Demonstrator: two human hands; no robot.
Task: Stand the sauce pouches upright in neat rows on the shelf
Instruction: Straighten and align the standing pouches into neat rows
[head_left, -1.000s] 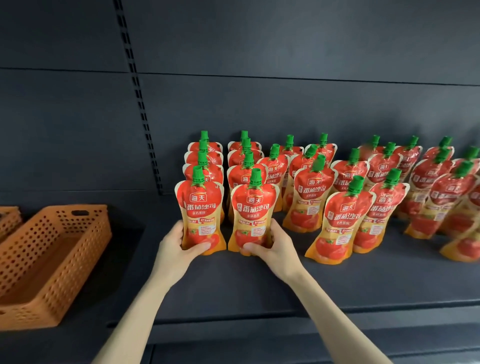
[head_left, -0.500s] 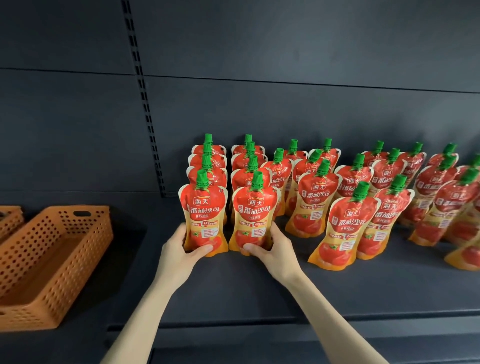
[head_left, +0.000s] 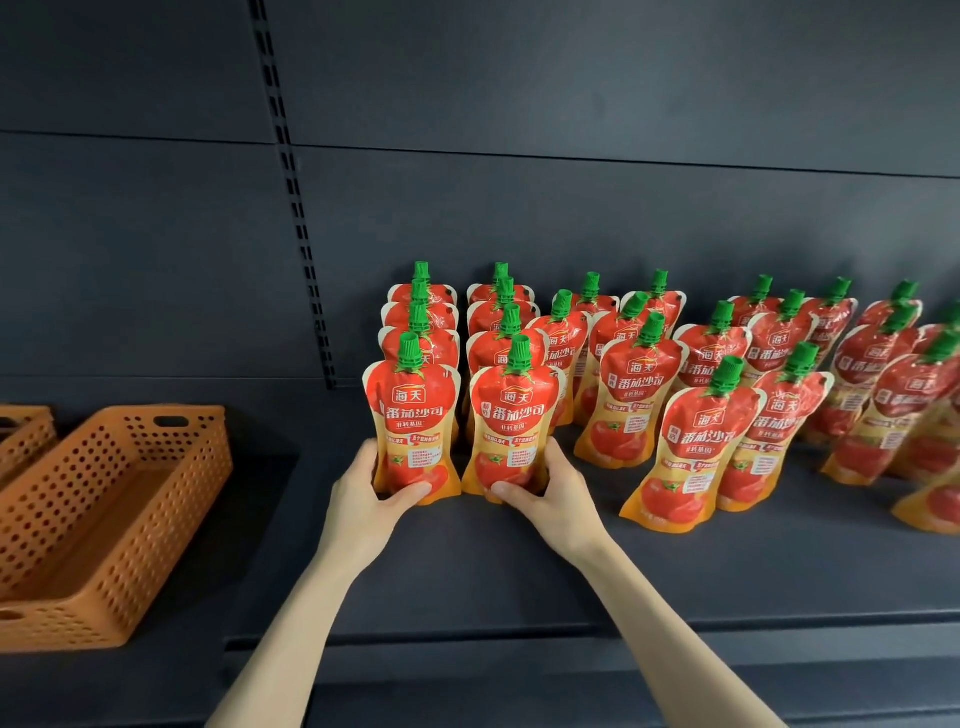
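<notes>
Several red and yellow sauce pouches with green caps stand in rows on the dark shelf (head_left: 519, 582). My left hand (head_left: 363, 499) grips the base of the front left pouch (head_left: 413, 415), which stands upright. My right hand (head_left: 553, 493) grips the base of the pouch beside it (head_left: 511, 421), also upright. Behind these two, more pouches stand in straight columns. Further right, a front pouch (head_left: 696, 447) and its neighbours lean to the right.
An orange perforated basket (head_left: 104, 519) sits on the shelf at the left, with a second one (head_left: 21, 436) behind it at the frame edge. A slotted upright (head_left: 291, 192) runs up the back panel. Bare shelf lies in front of the pouches.
Both hands keep their hold on the two front pouches, which stay in place. The view has shifted slightly; nothing else has moved.
</notes>
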